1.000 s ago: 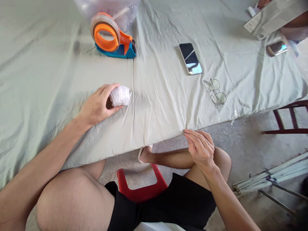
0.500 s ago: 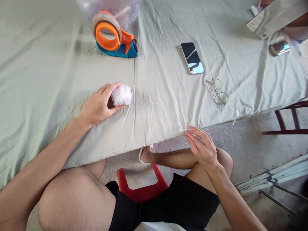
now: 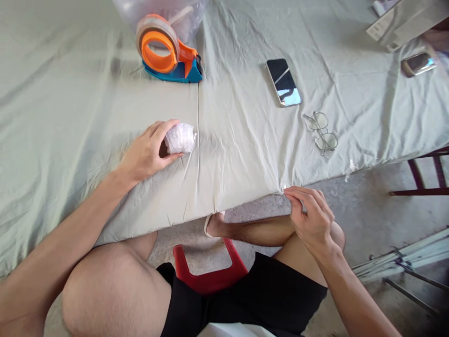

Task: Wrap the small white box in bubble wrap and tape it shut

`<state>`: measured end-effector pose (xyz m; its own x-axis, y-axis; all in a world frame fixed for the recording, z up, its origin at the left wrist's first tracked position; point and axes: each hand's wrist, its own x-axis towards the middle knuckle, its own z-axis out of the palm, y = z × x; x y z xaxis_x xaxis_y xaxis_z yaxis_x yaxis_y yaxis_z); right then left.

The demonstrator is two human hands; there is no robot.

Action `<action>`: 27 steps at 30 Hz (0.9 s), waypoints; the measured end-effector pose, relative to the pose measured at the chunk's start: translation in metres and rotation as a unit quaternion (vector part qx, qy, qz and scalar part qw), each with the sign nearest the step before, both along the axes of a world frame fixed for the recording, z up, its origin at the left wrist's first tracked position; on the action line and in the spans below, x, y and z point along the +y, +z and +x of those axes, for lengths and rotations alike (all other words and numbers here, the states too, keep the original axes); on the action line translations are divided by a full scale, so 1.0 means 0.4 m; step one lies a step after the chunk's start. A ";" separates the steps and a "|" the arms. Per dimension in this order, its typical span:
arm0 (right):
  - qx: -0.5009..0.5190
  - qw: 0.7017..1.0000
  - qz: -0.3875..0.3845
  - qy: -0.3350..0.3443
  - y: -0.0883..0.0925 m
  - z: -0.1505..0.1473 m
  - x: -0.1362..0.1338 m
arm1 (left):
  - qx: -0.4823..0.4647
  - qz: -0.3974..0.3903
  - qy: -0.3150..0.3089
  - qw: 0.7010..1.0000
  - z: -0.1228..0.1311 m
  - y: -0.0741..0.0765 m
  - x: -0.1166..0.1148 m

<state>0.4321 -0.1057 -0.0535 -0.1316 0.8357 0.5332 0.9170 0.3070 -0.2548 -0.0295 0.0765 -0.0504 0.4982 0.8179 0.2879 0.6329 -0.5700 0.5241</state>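
Note:
My left hand [image 3: 147, 150] is curled around a small bundle of bubble wrap [image 3: 180, 138] that rests on the cloth-covered table [image 3: 238, 154]. Thumb and fingers grip its two sides; whatever is inside the wrap is hidden. At the table's front edge my right hand [image 3: 310, 213] pinches a small shiny piece of clear tape [image 3: 285, 188], mostly covered by the fingertips. Beyond the bundle stands an orange and blue tape dispenser [image 3: 171, 58] with a roll of tape on it.
A phone [image 3: 284, 82] and glasses [image 3: 322, 132] lie right of centre. Another clear strip [image 3: 351, 167] hangs from the table edge. A clear plastic bag [image 3: 185, 23] sits behind the dispenser. At far right are a box [image 3: 403, 25], a second phone [image 3: 419, 63] and a dark chair [image 3: 419, 192].
My right hand has closed from loosely parted fingers into a pinch at the table edge. My left hand keeps its hold on the bundle. The view has shifted slightly.

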 end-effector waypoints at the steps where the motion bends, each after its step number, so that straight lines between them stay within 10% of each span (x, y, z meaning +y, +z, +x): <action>1: 0.020 0.999 -0.005 -0.025 0.009 -0.006 0.002 | 0.004 -0.002 0.001 1.000 0.000 0.001 0.000; 9: 0.352 0.919 -0.037 -0.175 0.064 -0.028 0.036 | 0.010 0.000 0.000 1.000 0.000 0.006 -0.006; 20: 0.615 0.718 -0.326 -0.018 0.161 -0.224 0.193 | 0.031 0.093 -0.047 0.994 -0.002 0.013 -0.013; 27: 0.624 0.704 -0.333 0.064 0.132 -0.369 0.314 | 0.023 0.116 -0.077 0.990 -0.005 0.020 -0.030</action>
